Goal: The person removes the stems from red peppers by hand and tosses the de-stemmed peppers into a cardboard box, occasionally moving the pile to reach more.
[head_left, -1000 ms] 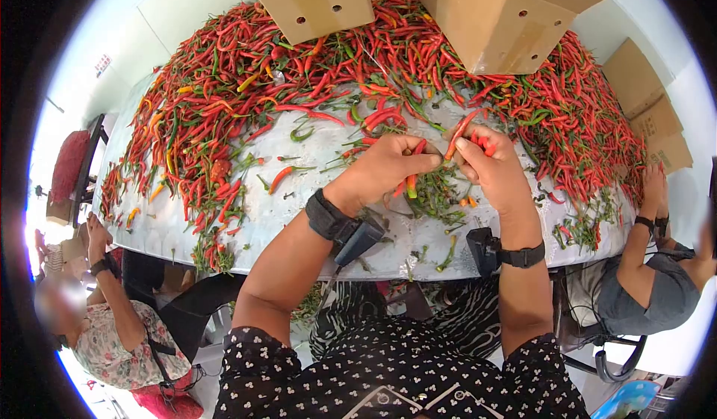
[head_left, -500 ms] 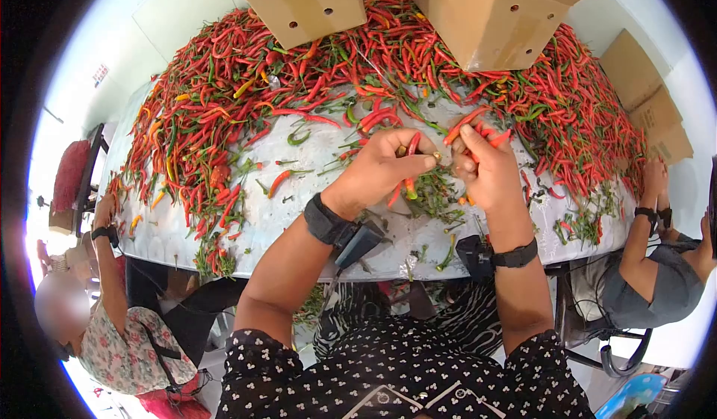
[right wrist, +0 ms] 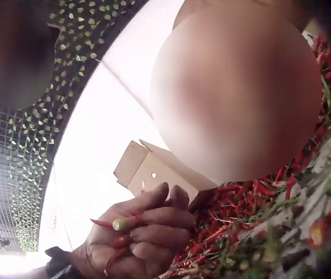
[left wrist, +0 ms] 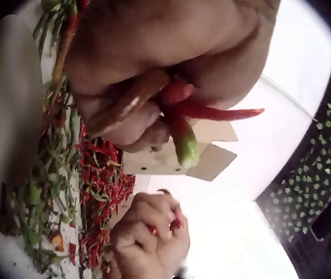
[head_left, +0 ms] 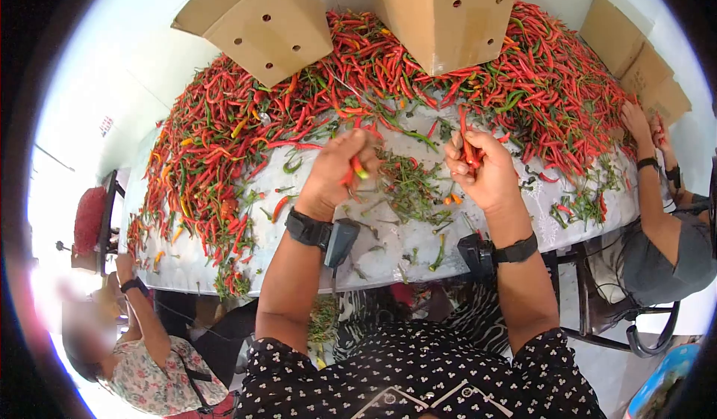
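Observation:
My left hand (head_left: 332,172), blurred in the head view, holds several red chillies with curled fingers. In the left wrist view, a red chilli (left wrist: 226,113) with a pale green end pokes out of that grip. Opposite it, across a gap, my right hand (head_left: 493,172) pinches a slim red chilli (head_left: 464,131) between thumb and fingers, its tip pointing away from me. More red shows inside the right palm, partly hidden by the fingers. Below and between both hands lies a heap of green stems (head_left: 411,195) on the pale table (head_left: 388,258).
A broad pile of red chillies (head_left: 538,60) curves around the table's far side. Two cardboard boxes, a left one (head_left: 261,34) and a right one (head_left: 467,30), stand at the back. One person (head_left: 160,367) sits at the left, another (head_left: 668,255) at the right.
My hands have moved apart, the left one drawing leftward with its chillies. The chilli in my right hand has turned more upright. The head view has shifted to the right.

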